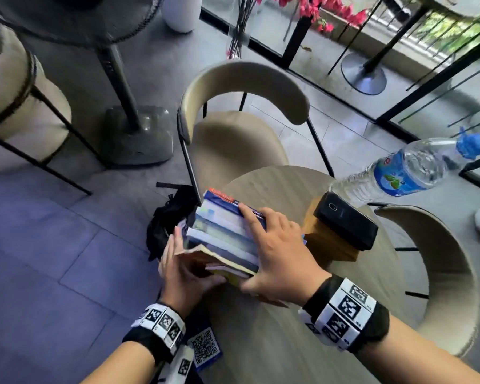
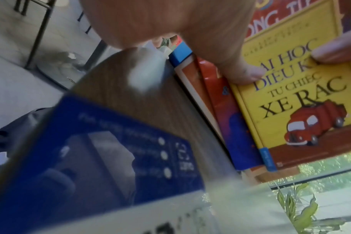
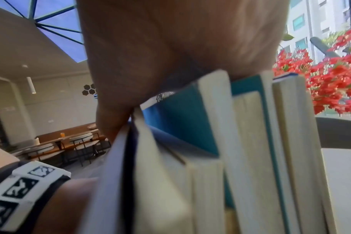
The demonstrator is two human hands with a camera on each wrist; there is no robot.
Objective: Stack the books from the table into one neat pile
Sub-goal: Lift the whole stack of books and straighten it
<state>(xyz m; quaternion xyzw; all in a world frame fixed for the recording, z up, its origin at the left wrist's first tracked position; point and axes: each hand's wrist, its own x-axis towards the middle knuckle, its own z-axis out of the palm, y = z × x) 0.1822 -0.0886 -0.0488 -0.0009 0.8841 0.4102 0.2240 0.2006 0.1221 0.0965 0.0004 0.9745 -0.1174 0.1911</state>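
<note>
Several books (image 1: 225, 234) stand on edge as one tilted bundle at the left rim of the round wooden table (image 1: 288, 342). My left hand (image 1: 178, 261) holds the bundle's left face, which is the yellow cover of a book with a red truck (image 2: 291, 102); the thumb (image 2: 247, 74) presses on that cover. My right hand (image 1: 272, 245) lies over the top and right side of the bundle, with its index finger stretched along a blue spine and its thumb round the near end. In the right wrist view the page edges (image 3: 250, 158) sit under the palm.
A black phone (image 1: 347, 220) lies on a wooden block (image 1: 327, 245) right of the books. Beyond it a water bottle (image 1: 408, 170) stands. A blue QR card (image 1: 204, 347) sits at the table's near left edge. A beige chair (image 1: 233, 128) and a black bag (image 1: 166, 217) are past the table.
</note>
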